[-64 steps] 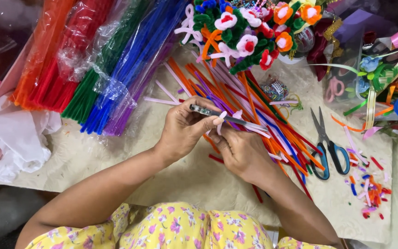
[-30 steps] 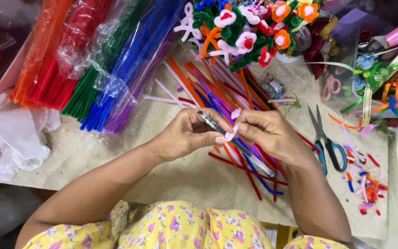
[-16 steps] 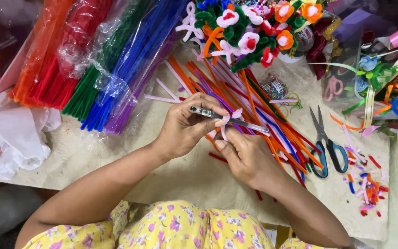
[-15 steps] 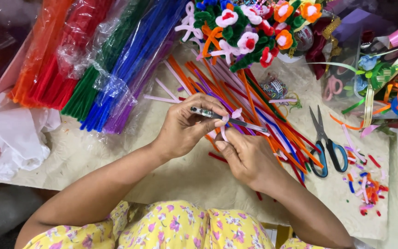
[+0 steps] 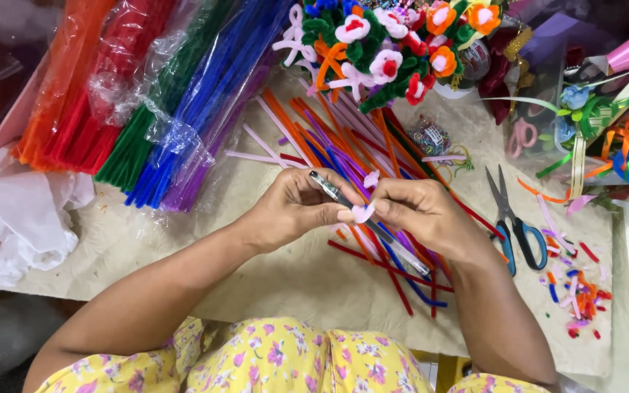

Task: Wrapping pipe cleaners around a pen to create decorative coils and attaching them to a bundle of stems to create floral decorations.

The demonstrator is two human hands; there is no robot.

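Observation:
My left hand [image 5: 293,207] and my right hand [image 5: 416,211] meet above the table, both gripping a thin grey metal rod [image 5: 333,191] with a pale pink pipe cleaner [image 5: 364,212] curled around it. The pink loops show between my thumbs and just above my right fingers. The rod slants from upper left down to the right, its lower end passing under my right hand. Under my hands lies a loose spread of pipe cleaners [image 5: 329,138] in orange, red, purple and blue.
Bagged bundles of orange, red, green and blue pipe cleaners [image 5: 147,94] lie at the upper left. A pot of pipe-cleaner flowers [image 5: 394,44] stands at the top. Blue-handled scissors [image 5: 515,222] and cut scraps [image 5: 576,291] lie at the right. White plastic [image 5: 23,211] is at the left edge.
My right hand has lifted from below the rod to beside my left hand, and both have shifted slightly right. The pink pipe cleaner stays wound on the rod.

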